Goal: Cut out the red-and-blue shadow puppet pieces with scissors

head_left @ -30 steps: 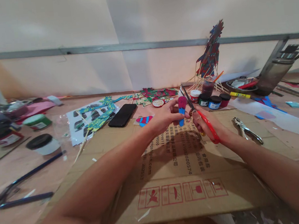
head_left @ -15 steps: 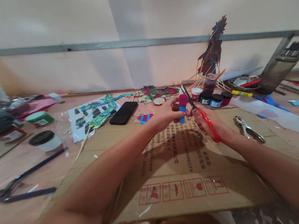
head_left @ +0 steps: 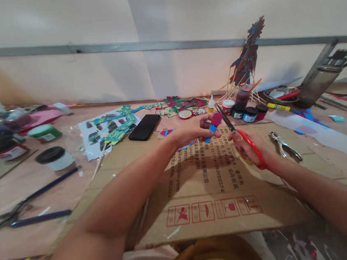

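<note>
Between its thumb and fingers, my left hand (head_left: pixel 196 129) pinches a small magenta and blue painted cutout (head_left: pixel 213 127), tilted to the right above the cardboard. My right hand (head_left: pixel 247 146) is wrapped round a pair of red-handled scissors (head_left: pixel 252 146), whose dark blades point up and left, just right of the cutout and apart from it. Below my left wrist lies another pink and blue piece (head_left: pixel 167 133), partly covered by the arm. Both hands are over a flat printed cardboard sheet (head_left: pixel 195 189).
A black phone (head_left: pixel 144 127) lies left of my hands, beside blue and yellow painted cutouts on sticks (head_left: pixel 119 129). A hole punch (head_left: pixel 285 146) is at the right. Paint jars (head_left: pixel 250 114), a glue bottle (head_left: pixel 211 104) and a tall bottle (head_left: pixel 321 79) stand behind. Long-handled cutters (head_left: pixel 29 207) lie left.
The cutout in my left hand has tilted over to the right. The scissors have moved slightly right and down, away from it. The glue bottle behind has come into view.
</note>
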`<action>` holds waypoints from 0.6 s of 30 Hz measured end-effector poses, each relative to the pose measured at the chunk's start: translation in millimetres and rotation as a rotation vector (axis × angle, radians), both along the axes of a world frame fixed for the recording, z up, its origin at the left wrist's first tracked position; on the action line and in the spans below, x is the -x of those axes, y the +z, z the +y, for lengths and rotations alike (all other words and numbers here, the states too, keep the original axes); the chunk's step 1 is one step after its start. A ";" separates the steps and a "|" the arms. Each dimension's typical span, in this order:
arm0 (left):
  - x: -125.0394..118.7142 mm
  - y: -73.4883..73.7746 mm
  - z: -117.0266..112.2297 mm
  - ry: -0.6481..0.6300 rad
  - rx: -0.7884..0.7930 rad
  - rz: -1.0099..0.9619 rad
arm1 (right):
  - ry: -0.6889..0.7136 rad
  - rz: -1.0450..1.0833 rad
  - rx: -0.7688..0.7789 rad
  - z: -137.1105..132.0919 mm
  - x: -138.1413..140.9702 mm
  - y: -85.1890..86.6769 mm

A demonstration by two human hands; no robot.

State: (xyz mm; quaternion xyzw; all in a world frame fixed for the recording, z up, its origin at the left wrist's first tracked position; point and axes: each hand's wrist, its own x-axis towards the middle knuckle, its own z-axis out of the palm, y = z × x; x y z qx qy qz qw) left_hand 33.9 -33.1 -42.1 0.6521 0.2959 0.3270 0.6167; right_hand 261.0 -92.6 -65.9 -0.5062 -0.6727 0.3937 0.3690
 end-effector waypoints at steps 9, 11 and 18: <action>3.5 -3.3 1.3 -0.137 0.013 0.197 | -0.018 -0.214 0.019 -22.3 -13.1 11.5; 8.6 2.4 3.2 -0.211 0.026 0.277 | 0.002 -0.260 0.097 -21.4 -16.8 11.4; 56.6 14.4 29.4 -0.118 -0.031 0.497 | -0.095 -0.453 -0.061 -14.6 -50.6 14.2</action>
